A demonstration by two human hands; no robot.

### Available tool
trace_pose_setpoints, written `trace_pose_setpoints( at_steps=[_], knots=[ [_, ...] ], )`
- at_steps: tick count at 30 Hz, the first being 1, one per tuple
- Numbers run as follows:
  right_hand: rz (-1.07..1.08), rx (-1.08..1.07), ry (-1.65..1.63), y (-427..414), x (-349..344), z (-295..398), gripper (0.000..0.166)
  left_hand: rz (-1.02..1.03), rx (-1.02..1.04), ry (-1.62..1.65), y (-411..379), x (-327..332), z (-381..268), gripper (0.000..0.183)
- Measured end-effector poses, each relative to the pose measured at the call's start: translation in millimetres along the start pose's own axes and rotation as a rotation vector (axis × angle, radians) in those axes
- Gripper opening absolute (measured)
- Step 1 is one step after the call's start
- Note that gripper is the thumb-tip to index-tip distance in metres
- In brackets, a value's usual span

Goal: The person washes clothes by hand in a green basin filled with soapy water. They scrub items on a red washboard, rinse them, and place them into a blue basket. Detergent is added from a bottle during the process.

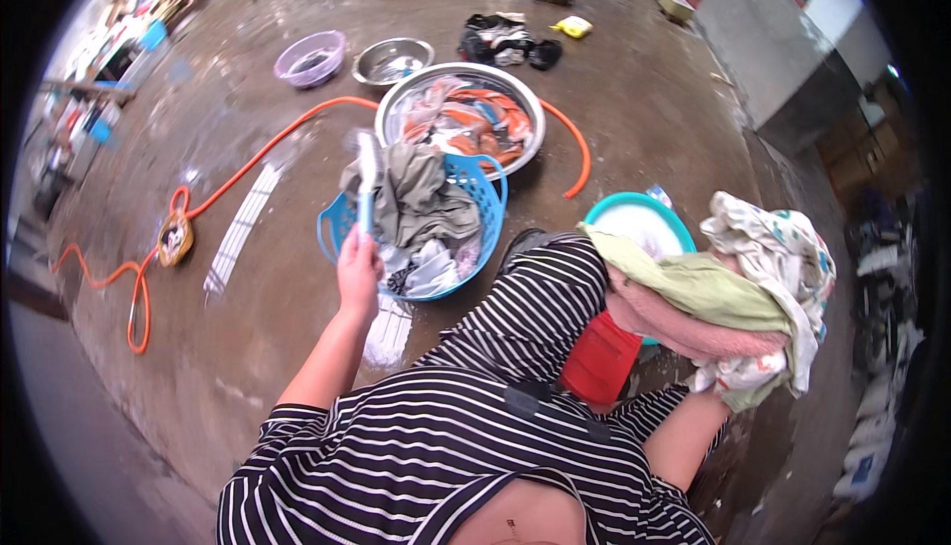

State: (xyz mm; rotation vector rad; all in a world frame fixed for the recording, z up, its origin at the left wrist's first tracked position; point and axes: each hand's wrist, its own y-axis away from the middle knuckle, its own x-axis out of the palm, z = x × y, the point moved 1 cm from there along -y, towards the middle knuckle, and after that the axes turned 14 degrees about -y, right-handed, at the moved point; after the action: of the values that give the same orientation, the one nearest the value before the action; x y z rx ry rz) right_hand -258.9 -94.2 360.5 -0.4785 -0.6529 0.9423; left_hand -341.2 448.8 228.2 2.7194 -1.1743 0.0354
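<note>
My left hand (358,265) grips a scrub brush (366,173) by its light blue handle; the white head is blurred. The brush is upright over the near left side of a blue plastic basket (487,236), which holds a grey-brown garment (427,196) and white cloths (431,266). On the right, my right hand, mostly hidden by fabric, holds a bundle of cloths: a light green cloth (691,281), a pink towel (669,322) and a white patterned cloth (780,240). The bundle partly covers a teal basin (594,210) of suds (643,225).
Behind the basket, a large metal basin (539,129) holds orange and white clothes. An orange hose (260,158) runs across the wet floor. Further off are a purple basin (286,73), a smaller metal basin (364,69) and a dark clothes pile (494,36). A red plastic piece (602,363) stands between my legs.
</note>
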Motion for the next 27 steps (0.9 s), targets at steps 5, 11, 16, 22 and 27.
trace_pose_setpoints(
  at_steps=[5,11,16,22,27],
  knots=[
    [-0.013,0.018,0.022,1,-6,0,0.040,0.469,-0.559,0.093,-28,108,-2,0.017],
    [-0.033,0.037,0.030,-1,-17,-8,0.039,0.363,-0.511,-0.010,-77,210,-1,0.017],
    [-0.035,0.077,0.040,-3,-21,-19,0.039,0.138,-0.300,0.314,-52,249,-17,0.012],
    [-0.038,0.113,0.039,-3,-26,-27,0.038,0.375,-0.167,0.289,17,265,-41,0.008],
    [-0.033,0.124,0.026,0,-33,-28,0.038,0.506,-0.268,0.311,-81,356,-48,0.021]
  ],
)
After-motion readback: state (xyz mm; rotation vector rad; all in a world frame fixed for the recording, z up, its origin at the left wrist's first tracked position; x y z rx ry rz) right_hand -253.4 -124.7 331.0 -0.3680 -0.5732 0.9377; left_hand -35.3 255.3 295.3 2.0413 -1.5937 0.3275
